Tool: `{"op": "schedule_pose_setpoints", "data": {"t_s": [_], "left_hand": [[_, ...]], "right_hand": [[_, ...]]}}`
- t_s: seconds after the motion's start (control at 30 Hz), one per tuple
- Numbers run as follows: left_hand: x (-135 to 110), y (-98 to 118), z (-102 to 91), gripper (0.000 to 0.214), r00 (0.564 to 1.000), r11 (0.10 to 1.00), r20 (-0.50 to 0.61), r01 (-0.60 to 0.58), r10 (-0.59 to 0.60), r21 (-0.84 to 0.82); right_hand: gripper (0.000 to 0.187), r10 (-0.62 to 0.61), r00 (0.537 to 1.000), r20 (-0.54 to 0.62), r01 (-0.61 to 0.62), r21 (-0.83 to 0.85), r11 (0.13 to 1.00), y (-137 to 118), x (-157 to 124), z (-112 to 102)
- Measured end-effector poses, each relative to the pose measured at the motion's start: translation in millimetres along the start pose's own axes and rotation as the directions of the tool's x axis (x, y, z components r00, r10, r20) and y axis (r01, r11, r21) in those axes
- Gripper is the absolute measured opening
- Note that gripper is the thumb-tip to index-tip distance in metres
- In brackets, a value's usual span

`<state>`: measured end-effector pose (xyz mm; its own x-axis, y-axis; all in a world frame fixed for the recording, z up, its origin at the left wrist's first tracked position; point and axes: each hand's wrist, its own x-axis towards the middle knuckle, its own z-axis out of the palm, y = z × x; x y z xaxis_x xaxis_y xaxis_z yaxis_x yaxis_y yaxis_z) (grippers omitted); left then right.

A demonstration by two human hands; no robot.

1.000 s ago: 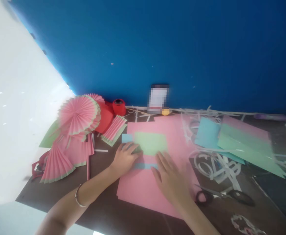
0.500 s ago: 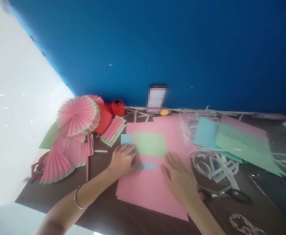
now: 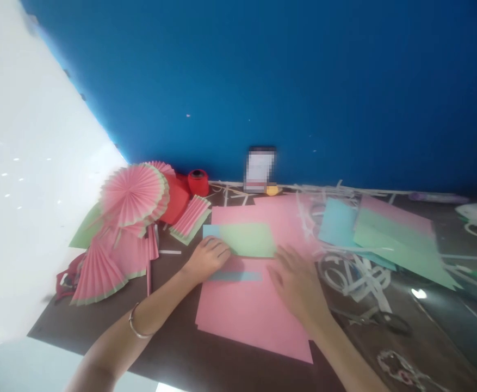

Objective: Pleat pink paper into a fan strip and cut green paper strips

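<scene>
Pink paper sheets point(image 3: 254, 321) lie stacked on the dark table. Over them is a light green paper point(image 3: 248, 239), with light blue paper point(image 3: 210, 231) at its left end. A dark line runs along the green paper's near edge. My left hand point(image 3: 209, 258) is closed at the left end of this paper, fingers bent over its edge; the thumb is hidden. At the right end rests my right hand point(image 3: 299, 283), fingers stretched out and thumb apart, fingertips by the paper's corner. A narrow light blue strip point(image 3: 238, 276) shows on the pink sheet between the hands.
Pleated pink paper fans point(image 3: 130, 196) and a red tape roll point(image 3: 198, 182) stand at the left. To the right are green and pink sheets point(image 3: 397, 234), tangled white strips point(image 3: 360, 277), scissors point(image 3: 389, 321) and a dark phone-like slab point(image 3: 458, 321). A blue wall point(image 3: 262, 81) rises behind.
My left hand has flattened slightly and shifted up along the green paper's left edge. More of the blue strip shows. A dark line has appeared along the green paper's near edge.
</scene>
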<state>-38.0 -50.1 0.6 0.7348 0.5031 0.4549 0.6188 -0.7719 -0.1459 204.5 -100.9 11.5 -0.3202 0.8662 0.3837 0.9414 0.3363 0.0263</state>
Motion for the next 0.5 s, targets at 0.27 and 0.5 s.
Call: {"op": "schedule_pose_setpoints", "data": {"t_s": [0.27,0.5], "left_hand": [[-1.3,3.2,-7.8,0.016,0.997,0.999,-0.071,-0.037,0.034,-0.039],[-6.4,2.6,-1.4,0.019,0.992,0.981,-0.119,0.015,-0.039,-0.194]], "right_hand": [[0.023,-0.34,0.94,0.018,0.339,0.051,0.939,-29.4,34.8,-20.0],[0.033,-0.42,0.907,0.003,0.419,0.062,0.906,-35.4,46.5,-22.6]]}}
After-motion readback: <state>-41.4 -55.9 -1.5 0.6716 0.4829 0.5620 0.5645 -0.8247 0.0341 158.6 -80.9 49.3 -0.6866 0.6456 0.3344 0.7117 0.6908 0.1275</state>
